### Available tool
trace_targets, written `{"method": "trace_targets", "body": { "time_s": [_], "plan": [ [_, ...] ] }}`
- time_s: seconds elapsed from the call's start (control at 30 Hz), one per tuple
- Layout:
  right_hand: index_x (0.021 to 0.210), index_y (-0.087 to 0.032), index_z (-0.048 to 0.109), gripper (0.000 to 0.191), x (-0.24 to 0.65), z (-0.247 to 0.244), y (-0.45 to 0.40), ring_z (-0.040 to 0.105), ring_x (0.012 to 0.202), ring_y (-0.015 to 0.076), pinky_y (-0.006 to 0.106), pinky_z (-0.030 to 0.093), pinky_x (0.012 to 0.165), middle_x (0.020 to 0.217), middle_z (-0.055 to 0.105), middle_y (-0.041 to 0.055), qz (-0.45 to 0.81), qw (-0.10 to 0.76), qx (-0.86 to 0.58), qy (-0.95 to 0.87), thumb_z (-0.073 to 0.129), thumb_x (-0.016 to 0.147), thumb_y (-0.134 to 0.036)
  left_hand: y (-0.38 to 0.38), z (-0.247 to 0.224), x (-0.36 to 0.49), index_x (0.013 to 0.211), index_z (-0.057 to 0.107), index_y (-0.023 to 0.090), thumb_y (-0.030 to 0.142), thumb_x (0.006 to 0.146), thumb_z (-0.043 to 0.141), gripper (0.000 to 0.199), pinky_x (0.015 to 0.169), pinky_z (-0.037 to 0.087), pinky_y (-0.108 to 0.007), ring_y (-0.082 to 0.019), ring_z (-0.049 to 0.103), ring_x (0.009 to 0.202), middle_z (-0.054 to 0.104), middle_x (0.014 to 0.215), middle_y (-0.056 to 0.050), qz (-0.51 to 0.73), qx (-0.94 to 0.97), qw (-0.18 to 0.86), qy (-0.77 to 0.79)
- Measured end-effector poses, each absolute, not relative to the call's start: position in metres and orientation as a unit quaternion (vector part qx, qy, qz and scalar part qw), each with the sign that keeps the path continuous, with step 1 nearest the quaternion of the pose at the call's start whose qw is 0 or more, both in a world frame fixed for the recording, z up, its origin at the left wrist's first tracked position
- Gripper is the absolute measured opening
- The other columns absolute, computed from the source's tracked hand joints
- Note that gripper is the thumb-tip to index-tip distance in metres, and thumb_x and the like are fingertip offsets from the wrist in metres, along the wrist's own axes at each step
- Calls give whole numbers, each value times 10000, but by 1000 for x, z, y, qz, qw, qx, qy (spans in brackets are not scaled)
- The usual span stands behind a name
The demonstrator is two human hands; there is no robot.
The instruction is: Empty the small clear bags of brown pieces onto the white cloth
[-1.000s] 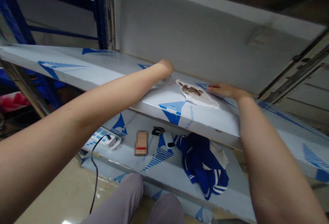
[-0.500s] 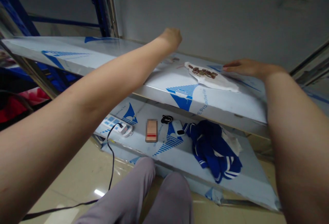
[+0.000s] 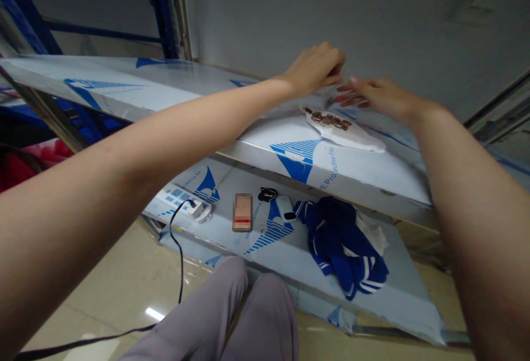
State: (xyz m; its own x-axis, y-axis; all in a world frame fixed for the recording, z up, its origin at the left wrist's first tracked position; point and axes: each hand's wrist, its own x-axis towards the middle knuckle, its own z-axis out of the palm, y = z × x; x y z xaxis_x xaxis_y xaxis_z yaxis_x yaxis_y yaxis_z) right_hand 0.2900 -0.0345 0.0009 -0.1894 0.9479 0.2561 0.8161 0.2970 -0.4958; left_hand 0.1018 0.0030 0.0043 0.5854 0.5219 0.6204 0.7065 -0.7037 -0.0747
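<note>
My left hand point(image 3: 317, 68) hangs above the far end of a white paper sheet point(image 3: 351, 139), its fingers curled toward my right hand. Whether those fingers pinch something thin is hard to tell. My right hand point(image 3: 375, 96) is just to its right, fingers spread and apart, holding nothing visible. A cluster of small brown pieces point(image 3: 328, 120) lies on the sheet beneath both hands. The sheet rests on a steel shelf covered in blue-printed protective film point(image 3: 290, 154).
Below is a lower filmed shelf point(image 3: 265, 256) holding a power strip point(image 3: 178, 201), a blurred rectangular item point(image 3: 242, 212), a white device point(image 3: 285, 209) and a blue-and-white garment point(image 3: 343, 245). A black cable point(image 3: 180, 261) runs to the floor. A grey wall stands behind.
My left hand has moved right, over the sheet and close to my right hand. My right hand's fingers have lifted off the shelf. The sheet and brown pieces have stayed in place.
</note>
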Motion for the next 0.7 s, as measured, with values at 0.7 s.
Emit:
{"method": "trace_targets", "body": {
  "time_s": [0.7],
  "plan": [
    [993, -65, 668, 286, 281, 0, -36, 671, 792, 92, 327, 464, 924, 1030, 696, 143, 198, 419, -532, -708, 458, 946, -254, -8, -6, 119, 1134, 620, 77, 282, 965, 372, 364, 784, 362, -288, -223, 585, 1042, 624, 1119, -143, -269, -911, 128, -286]
  ]
}}
